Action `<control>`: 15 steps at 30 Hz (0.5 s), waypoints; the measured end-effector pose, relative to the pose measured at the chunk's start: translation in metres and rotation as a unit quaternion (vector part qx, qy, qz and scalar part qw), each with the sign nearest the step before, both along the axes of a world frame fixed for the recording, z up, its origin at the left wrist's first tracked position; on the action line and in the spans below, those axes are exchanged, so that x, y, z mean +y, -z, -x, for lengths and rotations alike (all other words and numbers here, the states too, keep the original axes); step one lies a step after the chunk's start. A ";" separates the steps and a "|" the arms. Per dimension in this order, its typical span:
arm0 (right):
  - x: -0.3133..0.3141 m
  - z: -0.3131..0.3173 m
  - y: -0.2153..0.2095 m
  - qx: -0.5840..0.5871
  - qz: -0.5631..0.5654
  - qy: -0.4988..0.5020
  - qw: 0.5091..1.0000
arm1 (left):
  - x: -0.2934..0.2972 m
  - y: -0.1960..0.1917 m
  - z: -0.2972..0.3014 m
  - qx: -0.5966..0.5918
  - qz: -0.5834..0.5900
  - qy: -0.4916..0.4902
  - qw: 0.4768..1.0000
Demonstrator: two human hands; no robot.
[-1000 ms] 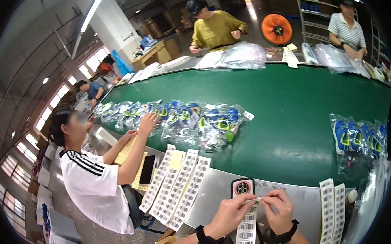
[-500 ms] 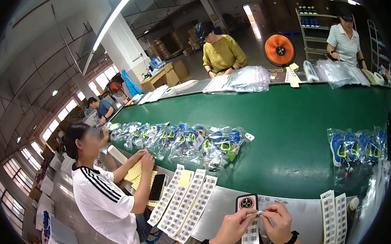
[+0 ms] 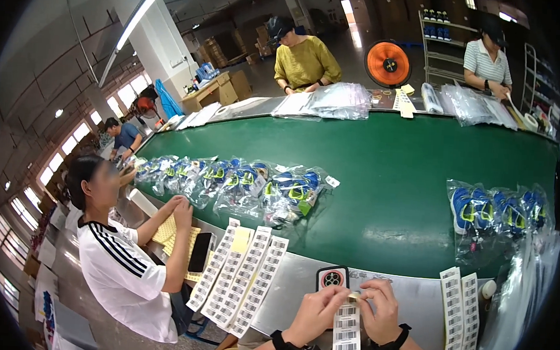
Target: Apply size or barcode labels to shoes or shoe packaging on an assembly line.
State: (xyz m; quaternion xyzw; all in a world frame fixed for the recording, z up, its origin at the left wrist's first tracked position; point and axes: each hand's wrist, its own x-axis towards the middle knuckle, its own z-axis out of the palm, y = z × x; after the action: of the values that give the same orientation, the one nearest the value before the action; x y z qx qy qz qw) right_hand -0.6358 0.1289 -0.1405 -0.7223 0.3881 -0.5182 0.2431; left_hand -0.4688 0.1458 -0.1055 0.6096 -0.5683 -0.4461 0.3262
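My left hand (image 3: 316,313) is closed in a pinch near the top end of a white strip of barcode labels (image 3: 346,343). My right hand (image 3: 379,312) pinches the same end from the other side, fingertips almost touching the left ones. A small pale curl shows between them; whether a label is coming loose there is too small to tell. The strip hangs down toward me. Just beyond the hands lies a phone (image 3: 333,277) with a round camera ring, on the metal table edge (image 3: 296,283). Both wrists wear black bands.
Label strips (image 3: 240,277) lie left; more label strips (image 3: 459,317) lie right, beside clear plastic bags (image 3: 520,308). Bagged blue shoes (image 3: 295,188) line the green belt (image 3: 387,180), with further bagged shoes (image 3: 500,212) at right. A co-worker (image 3: 124,249) sits close left; others work across the belt.
The view has swung a little, so the scene sits further left. My hands keep pinching the strip's top end, its curl now turned differently. The far-right co-worker has lowered head and hands.
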 end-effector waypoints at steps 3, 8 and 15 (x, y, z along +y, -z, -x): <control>0.008 -0.004 -0.006 -0.010 -0.001 -0.007 1.000 | 0.005 0.024 -0.013 0.130 0.046 -0.007 0.990; 0.012 -0.003 0.002 -0.084 -0.041 0.028 0.995 | 0.006 0.052 -0.023 0.164 0.056 -0.091 0.981; -0.016 0.006 0.018 -0.278 -0.177 0.039 0.944 | -0.007 0.058 -0.068 0.232 0.068 -0.184 0.953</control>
State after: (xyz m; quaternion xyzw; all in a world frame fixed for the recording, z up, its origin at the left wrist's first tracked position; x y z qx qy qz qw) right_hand -0.6422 0.1124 -0.1589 -0.4796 0.4185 -0.6303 0.4445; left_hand -0.4011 0.1384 -0.1636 0.5599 -0.3835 -0.4680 0.5660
